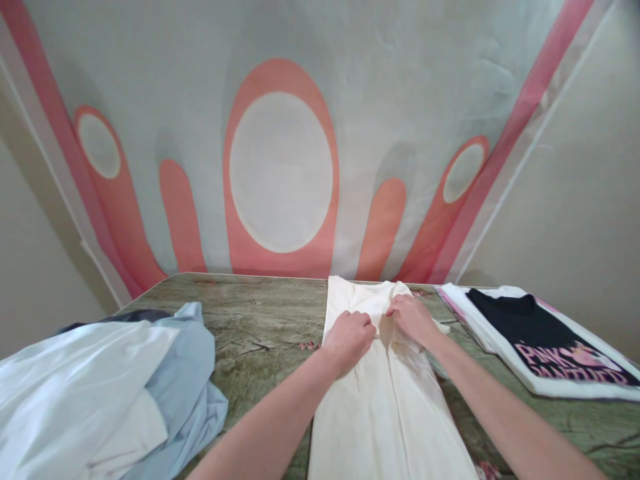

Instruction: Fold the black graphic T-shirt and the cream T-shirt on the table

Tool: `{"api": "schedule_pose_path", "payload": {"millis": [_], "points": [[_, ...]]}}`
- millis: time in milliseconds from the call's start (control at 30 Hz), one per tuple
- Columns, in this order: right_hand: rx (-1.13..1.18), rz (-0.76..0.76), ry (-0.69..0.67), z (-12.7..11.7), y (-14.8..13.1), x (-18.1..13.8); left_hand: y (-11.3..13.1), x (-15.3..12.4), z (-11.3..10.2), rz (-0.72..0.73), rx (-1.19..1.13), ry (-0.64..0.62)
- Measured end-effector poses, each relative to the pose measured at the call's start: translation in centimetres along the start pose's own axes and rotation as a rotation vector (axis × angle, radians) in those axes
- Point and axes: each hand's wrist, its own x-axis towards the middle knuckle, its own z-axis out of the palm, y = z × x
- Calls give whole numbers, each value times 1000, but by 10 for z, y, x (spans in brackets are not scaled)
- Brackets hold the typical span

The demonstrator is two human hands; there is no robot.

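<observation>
A long cream garment (pixel 373 413) lies lengthwise on the table, its top end near the far edge and its lower part running out of view toward me. My left hand (pixel 351 337) is closed on the cloth in the upper part, fingers curled under. To its right, my right hand (pixel 411 318) pinches the same garment close to its right side. Small creases show in the fabric between the two hands. Whether the garment is a dress or a long top cannot be made out.
On the left is a loose pile of clothes, with a white cloth (pixel 75 380) over a light blue one (pixel 193 380). Folded shirts, topped by a black printed T-shirt (pixel 540 333), lie at the right. Behind the wood-patterned table (pixel 260 313) hangs a pink-and-grey backdrop (pixel 280 173).
</observation>
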Motion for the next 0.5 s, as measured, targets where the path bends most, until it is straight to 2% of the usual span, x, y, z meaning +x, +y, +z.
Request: {"api": "schedule_pose_path", "payload": {"millis": [133,233,367,500], "points": [[96,-40,16,4,-1,-2,2,2,-1,7,51,-35],[186,6,56,6,-2,-4,0,3,4,-20,23,-33],[254,98,114,7,-2,-5,-4,1,9,-148,-137,6],[236,113,140,12,2,-5,-7,-2,9,-294,-282,50]]}}
